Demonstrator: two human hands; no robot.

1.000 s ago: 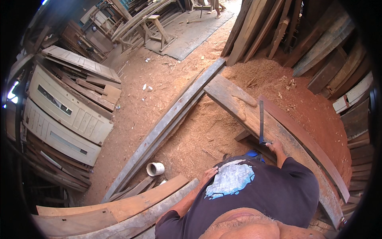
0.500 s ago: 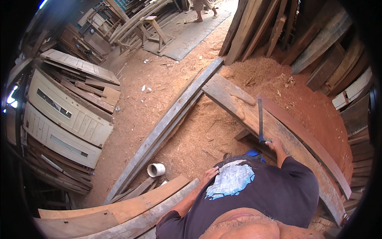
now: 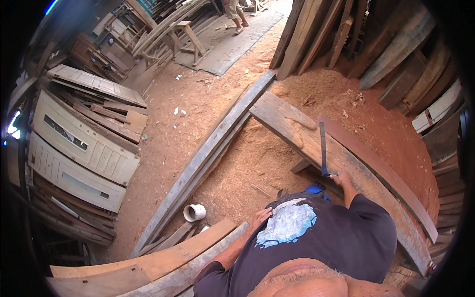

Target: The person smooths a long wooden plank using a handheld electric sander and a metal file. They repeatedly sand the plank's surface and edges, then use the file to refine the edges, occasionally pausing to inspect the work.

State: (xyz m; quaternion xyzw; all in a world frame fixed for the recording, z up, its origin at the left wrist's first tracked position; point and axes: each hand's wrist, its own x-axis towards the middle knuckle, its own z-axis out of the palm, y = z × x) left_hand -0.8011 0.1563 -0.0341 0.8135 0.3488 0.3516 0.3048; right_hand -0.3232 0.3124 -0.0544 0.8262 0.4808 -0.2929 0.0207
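My right hand (image 3: 340, 178) is closed round the short arm of a dark L-shaped carpenter's square (image 3: 323, 148). The square's long blade lies across a thick, weathered wooden beam (image 3: 284, 115), reaching toward a reddish plank (image 3: 368, 156) along the beam's far side. A worn hollow shows in the beam's top, left of the blade. Against the front of my dark shirt rests my left hand (image 3: 261, 216), fingers laid out flat and holding nothing. Part of its fingertips is hard to make out against the shirt.
A long grey beam (image 3: 205, 143) meets the thick one at its far end. Near it a white bucket (image 3: 194, 213) lies on its side. Old panelled doors (image 3: 86, 136) are stacked at left; upright slabs (image 3: 309, 34) lean at far right. A person's legs (image 3: 236, 15) show at the back.
The person at the back has stepped to the left. My view has shifted slightly; both my hands and the square stay essentially where they were.
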